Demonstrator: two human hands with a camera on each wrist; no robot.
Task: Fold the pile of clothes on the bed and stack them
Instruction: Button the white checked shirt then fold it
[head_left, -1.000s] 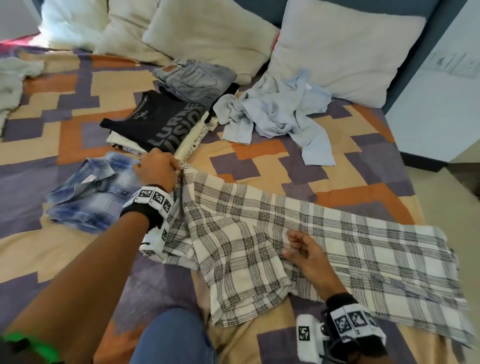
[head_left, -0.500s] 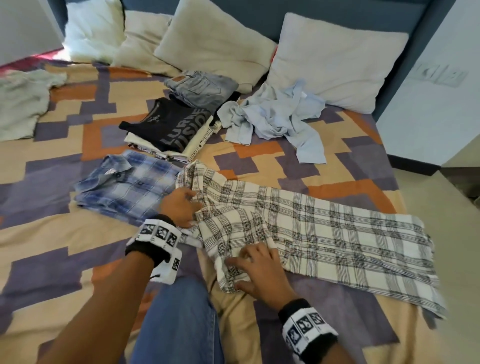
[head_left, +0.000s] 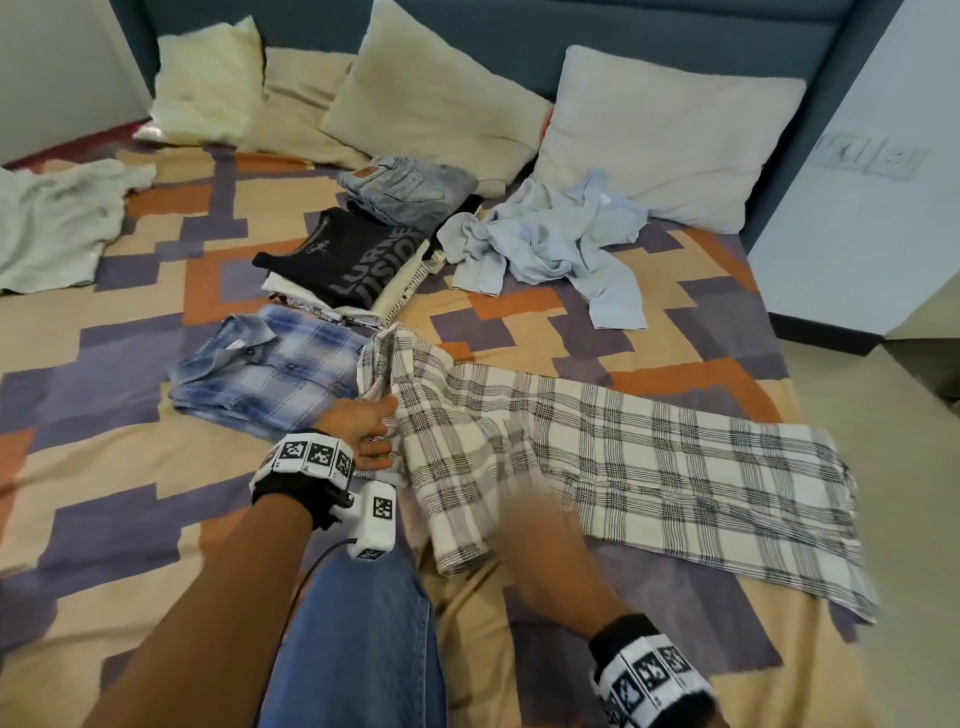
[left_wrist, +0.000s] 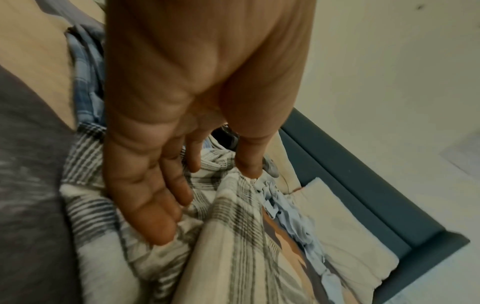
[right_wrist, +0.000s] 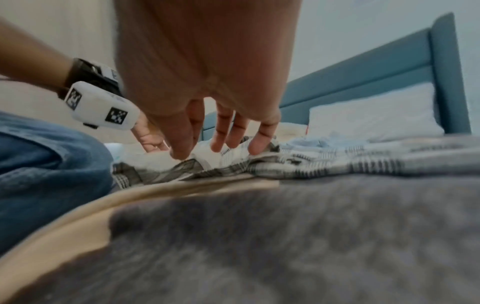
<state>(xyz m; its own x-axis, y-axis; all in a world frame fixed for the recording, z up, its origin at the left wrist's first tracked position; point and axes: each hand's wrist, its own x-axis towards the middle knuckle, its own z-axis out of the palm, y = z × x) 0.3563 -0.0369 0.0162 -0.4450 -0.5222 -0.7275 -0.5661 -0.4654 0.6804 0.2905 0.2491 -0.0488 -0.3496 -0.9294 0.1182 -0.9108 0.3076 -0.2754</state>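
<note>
A white and black plaid shirt (head_left: 649, 462) lies spread across the bed, its collar end to the left. My left hand (head_left: 363, 426) rests at that left end; in the left wrist view its straight fingers (left_wrist: 166, 222) press into the bunched plaid cloth (left_wrist: 233, 236). My right hand (head_left: 540, 530) is blurred over the shirt's near folded part. The right wrist view shows its spread fingertips (right_wrist: 257, 148) touching the plaid fabric (right_wrist: 298, 164). A folded blue plaid shirt (head_left: 265, 374) lies just left of my left hand. A crumpled light blue shirt (head_left: 550, 244) lies farther back.
A stack topped by a black printed T-shirt (head_left: 353, 260) and folded jeans (head_left: 410, 187) sit behind the blue shirt. A pale green garment (head_left: 47, 223) lies far left. Pillows (head_left: 660, 135) line the headboard. My knee in jeans (head_left: 358, 634) is near; the bed ends at right.
My left hand has come down from the collar top to the shirt's left side. My right hand slid toward me along the folded near part, which now lies over the body.
</note>
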